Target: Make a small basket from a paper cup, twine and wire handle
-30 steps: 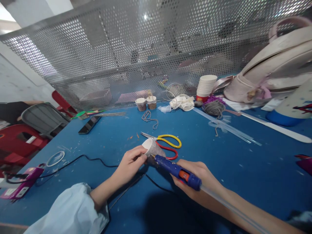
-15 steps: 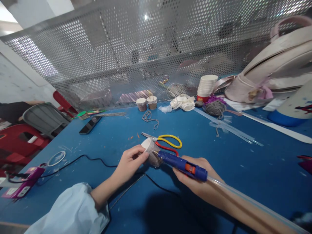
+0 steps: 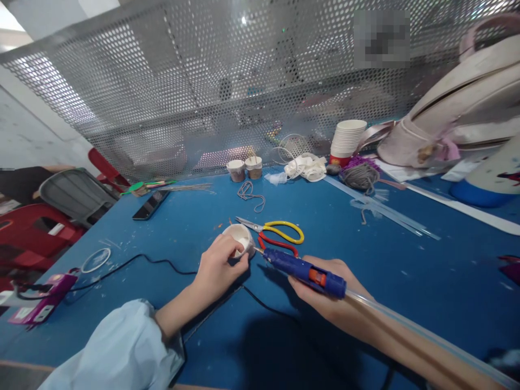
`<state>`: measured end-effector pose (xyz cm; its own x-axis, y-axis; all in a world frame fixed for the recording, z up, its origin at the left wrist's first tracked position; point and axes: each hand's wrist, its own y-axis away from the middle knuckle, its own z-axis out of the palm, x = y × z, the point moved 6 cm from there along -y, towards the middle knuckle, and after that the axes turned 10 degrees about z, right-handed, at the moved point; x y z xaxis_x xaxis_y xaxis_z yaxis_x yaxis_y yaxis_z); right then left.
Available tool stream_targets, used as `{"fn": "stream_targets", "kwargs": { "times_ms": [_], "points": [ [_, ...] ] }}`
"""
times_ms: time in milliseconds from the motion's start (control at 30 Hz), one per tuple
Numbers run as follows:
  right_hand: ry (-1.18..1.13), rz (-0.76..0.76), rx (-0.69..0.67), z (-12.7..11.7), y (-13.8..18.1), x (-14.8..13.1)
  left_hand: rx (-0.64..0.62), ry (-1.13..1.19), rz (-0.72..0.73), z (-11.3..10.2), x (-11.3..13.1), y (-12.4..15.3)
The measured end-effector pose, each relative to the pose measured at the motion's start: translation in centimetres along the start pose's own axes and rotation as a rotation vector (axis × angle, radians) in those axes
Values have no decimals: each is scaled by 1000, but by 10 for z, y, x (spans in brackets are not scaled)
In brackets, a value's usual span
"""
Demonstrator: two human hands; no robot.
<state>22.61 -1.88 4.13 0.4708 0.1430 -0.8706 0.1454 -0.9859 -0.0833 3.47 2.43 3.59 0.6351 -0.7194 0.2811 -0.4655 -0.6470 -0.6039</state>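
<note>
My left hand [image 3: 217, 267] is closed around a small white paper cup [image 3: 238, 237] that stands mouth up on the blue table [image 3: 406, 281]. My right hand [image 3: 325, 292] grips a blue hot glue gun [image 3: 303, 270] with an orange trigger. Its nozzle tip touches the cup's right side near the base. A clear glue stick trails from the gun's back along my right forearm. Scissors [image 3: 276, 234] with yellow and red handles lie just behind the cup.
A black cable [image 3: 154, 264] runs left to a purple device [image 3: 40, 303]. A phone [image 3: 150, 204], a stack of paper cups [image 3: 346, 141], grey yarn [image 3: 359, 177], two small brown cups [image 3: 245, 169] and a pale bag [image 3: 455, 119] lie along the perforated metal screen [image 3: 203, 92].
The cup went from lying tilted on its side in my left hand to standing mouth up on the table. The glue gun tip stayed at the cup's side.
</note>
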Motion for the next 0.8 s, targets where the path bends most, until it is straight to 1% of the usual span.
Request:
{"fn": "stream_targets", "kwargs": {
  "times_ms": [133, 233, 433, 633, 800],
  "points": [
    [-11, 12, -4, 0, 0, 1, -87, -5, 64, 6, -3, -2],
    [-17, 1, 14, 0, -1, 1, -118, 2, 119, 9, -7, -4],
    [-20, 8, 7, 0, -1, 2, -182, -49, 157, 13, -15, -2],
    [-39, 19, 0, -2, -1, 3, -262, 55, 144, 6, -6, -4],
    [-35, -2, 21, -2, -1, 2, -249, 54, 192, 6, -5, -7]
  ]
}}
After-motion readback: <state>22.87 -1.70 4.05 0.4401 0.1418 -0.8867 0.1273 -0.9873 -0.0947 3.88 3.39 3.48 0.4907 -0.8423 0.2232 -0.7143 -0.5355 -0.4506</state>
